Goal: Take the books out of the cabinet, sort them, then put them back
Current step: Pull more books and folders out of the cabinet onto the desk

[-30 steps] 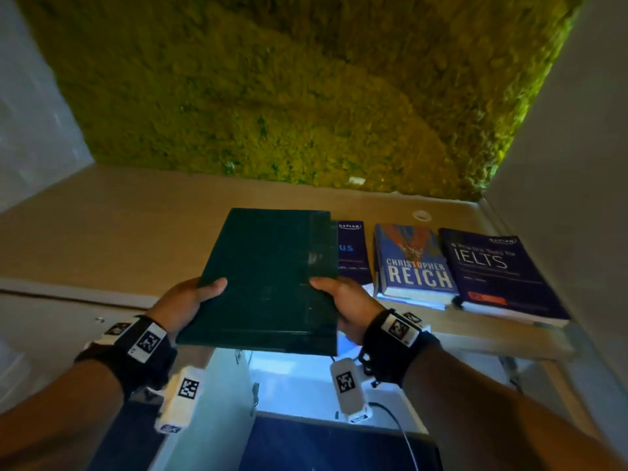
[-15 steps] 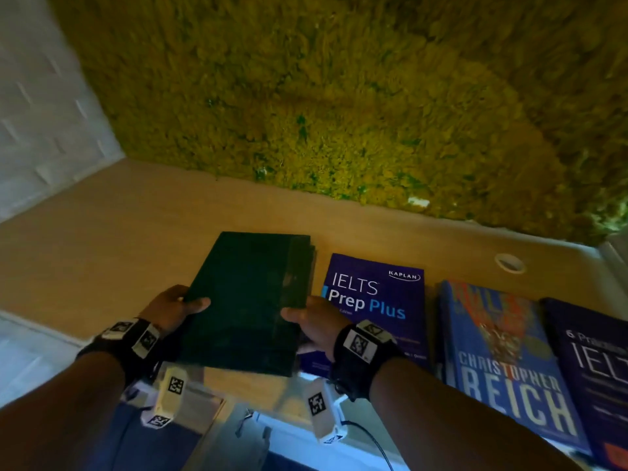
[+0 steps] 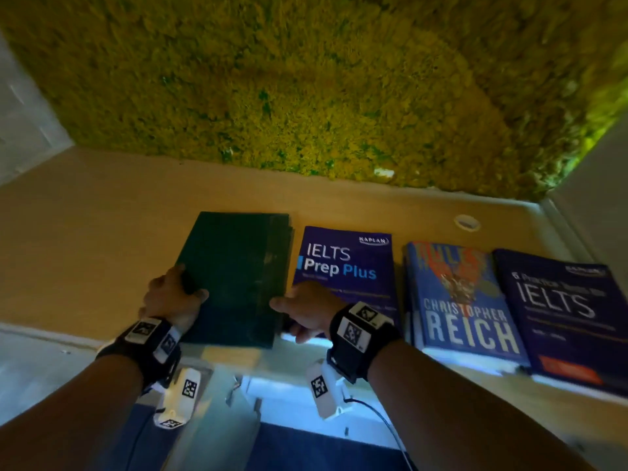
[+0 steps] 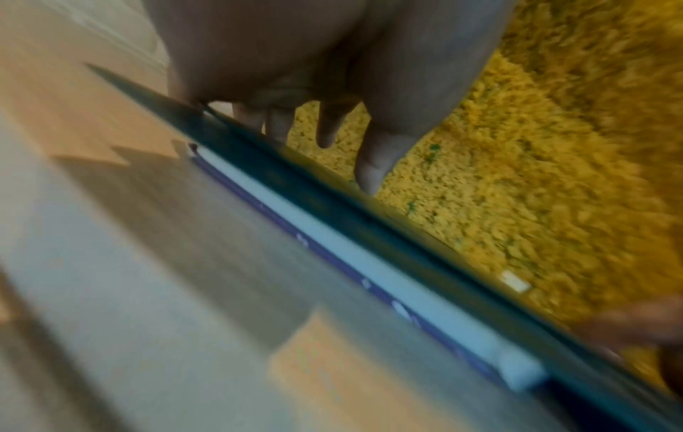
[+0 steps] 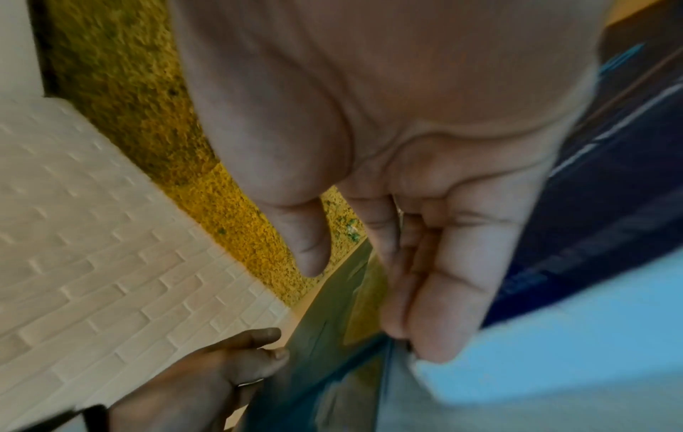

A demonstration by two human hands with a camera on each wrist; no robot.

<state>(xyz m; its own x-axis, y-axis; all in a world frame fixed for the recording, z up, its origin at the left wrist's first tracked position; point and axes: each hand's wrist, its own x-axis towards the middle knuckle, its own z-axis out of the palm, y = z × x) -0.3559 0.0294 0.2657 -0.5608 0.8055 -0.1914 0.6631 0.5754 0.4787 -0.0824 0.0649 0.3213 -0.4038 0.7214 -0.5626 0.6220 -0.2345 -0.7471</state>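
Note:
A plain dark green book (image 3: 234, 277) lies low over the tan cabinet top (image 3: 85, 239), at the left end of a row of books. My left hand (image 3: 173, 297) grips its left edge, thumb on the cover. My right hand (image 3: 302, 307) holds its right edge, thumb on top and fingers underneath. In the left wrist view the green book (image 4: 369, 233) shows edge-on below my left hand (image 4: 332, 122). In the right wrist view my right hand (image 5: 388, 263) curls at the green book (image 5: 332, 336). Beside it lie the purple IELTS Prep Plus book (image 3: 346, 266), the blue Christopher Reich book (image 3: 458, 300) and a dark IELTS practice book (image 3: 560, 314).
A yellow-green moss wall (image 3: 306, 79) rises behind the top. A white brick wall (image 3: 20, 124) stands at the left and a plain white wall (image 3: 598, 178) at the right. A small white ring (image 3: 467, 222) sits near the back. Below the front edge the lit cabinet opening (image 3: 299, 402) shows.
The green book has moved forward and down onto the cabinet top, left of the IELTS Prep Plus book. Both hands have stayed on its edges.

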